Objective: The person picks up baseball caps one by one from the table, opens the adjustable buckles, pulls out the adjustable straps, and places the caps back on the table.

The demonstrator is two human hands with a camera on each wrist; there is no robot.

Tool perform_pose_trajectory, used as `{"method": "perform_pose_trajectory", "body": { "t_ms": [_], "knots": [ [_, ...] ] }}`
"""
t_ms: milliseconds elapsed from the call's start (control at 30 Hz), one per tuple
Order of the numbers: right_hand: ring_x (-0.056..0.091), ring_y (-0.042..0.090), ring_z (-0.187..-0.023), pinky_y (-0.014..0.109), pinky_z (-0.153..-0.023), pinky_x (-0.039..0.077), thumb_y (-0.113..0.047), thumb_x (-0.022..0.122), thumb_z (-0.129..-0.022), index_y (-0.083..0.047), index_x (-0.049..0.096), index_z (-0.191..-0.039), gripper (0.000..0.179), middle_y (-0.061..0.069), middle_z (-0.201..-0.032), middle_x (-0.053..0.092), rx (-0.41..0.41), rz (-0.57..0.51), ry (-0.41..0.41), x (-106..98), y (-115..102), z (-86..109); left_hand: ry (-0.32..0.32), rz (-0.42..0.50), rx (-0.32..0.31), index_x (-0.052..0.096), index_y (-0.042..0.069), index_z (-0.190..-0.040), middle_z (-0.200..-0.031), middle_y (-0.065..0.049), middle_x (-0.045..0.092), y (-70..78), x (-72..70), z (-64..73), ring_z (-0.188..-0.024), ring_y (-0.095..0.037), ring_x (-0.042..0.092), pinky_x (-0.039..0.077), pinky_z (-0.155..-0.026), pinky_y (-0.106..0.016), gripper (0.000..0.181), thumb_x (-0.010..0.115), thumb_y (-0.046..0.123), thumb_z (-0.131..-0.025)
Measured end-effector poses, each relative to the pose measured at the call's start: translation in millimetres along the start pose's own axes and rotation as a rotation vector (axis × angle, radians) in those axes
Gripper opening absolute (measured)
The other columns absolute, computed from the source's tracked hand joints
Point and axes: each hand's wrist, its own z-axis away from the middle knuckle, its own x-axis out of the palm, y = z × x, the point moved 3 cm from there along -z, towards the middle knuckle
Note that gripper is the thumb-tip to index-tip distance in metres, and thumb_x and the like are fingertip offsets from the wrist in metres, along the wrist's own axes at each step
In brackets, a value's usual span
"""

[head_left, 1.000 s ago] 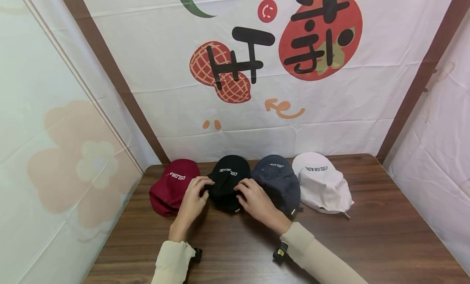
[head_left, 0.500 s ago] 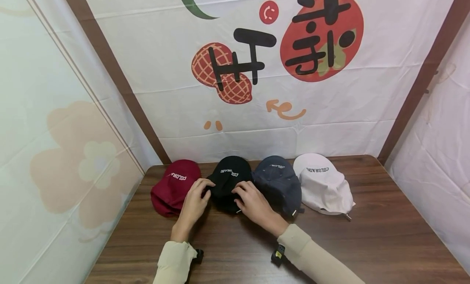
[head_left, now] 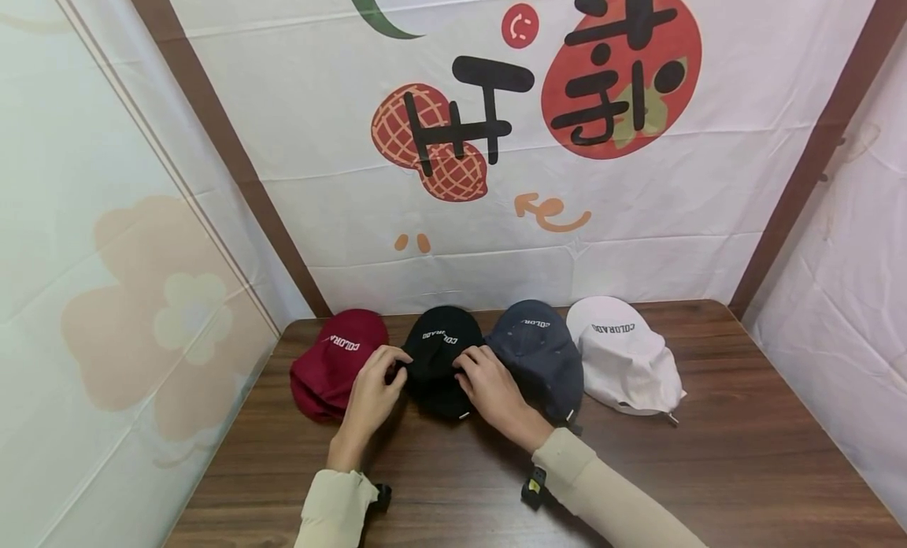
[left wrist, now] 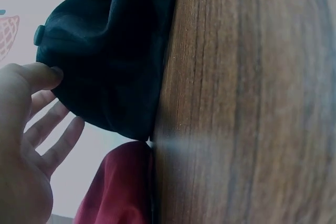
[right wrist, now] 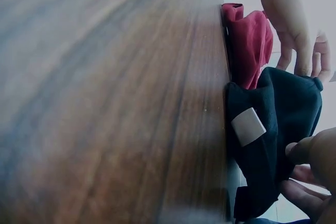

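Note:
A black baseball cap [head_left: 435, 367] with white lettering lies on the table between both hands. My left hand [head_left: 373, 384] is at its left side. In the left wrist view, the thumb of that hand [left wrist: 26, 129] touches the crown, while its fairly straight fingers reach along the cap's edge. My right hand [head_left: 492, 386] pinches the cap's right side, thumb and fingertips on the fabric in the right wrist view. A white tag [right wrist: 248, 127] shows on the cap's near edge. The dark red cap [head_left: 336, 367] sits just beyond the left hand.
Right of the black cap lies a navy cap [head_left: 542, 355], partly behind the right hand. Farther right is a white cap [head_left: 623, 359]. All stand in a row along the back of the wooden table [head_left: 453, 493], against a printed cloth wall [head_left: 319, 217].
The black cap has shifted slightly toward me and its near edge sits lower. Its white tag shows again beside the right hand, which has moved a little. The left hand stays almost in place.

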Motion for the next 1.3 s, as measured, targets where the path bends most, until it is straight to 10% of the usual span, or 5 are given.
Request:
{"method": "perform_pose_trajectory", "body": {
  "t_ms": [967, 1300],
  "knots": [
    [0.075, 0.017, -0.091, 0.03, -0.078, 0.063, -0.008, 0.073, -0.101, -0.012, 0.074, -0.106, 0.006, 0.001, -0.105, 0.074, 0.039, -0.109, 0.015, -11, -3, -11.9, 0.119, 0.115, 0.058, 0.075, 0.008, -0.105, -0.107, -0.006, 0.071, 2.6, -8.1, -5.7, -0.091, -0.029, 0.063, 0.054, -0.078, -0.033, 0.025, 0.072, -0.013, -0.092],
    [0.075, 0.017, -0.093, 0.03, -0.078, 0.063, -0.01, 0.072, -0.102, -0.011, 0.075, -0.108, 0.007, 0.002, -0.104, 0.075, 0.073, -0.112, 0.028, -21, 0, -17.5, 0.154, 0.135, 0.066, 0.076, 0.005, -0.106, -0.105, -0.007, 0.071, 9.0, -10.4, -8.8, -0.087, -0.031, 0.062, 0.044, -0.08, -0.01, 0.02, 0.073, -0.01, -0.093]
  ]
}}
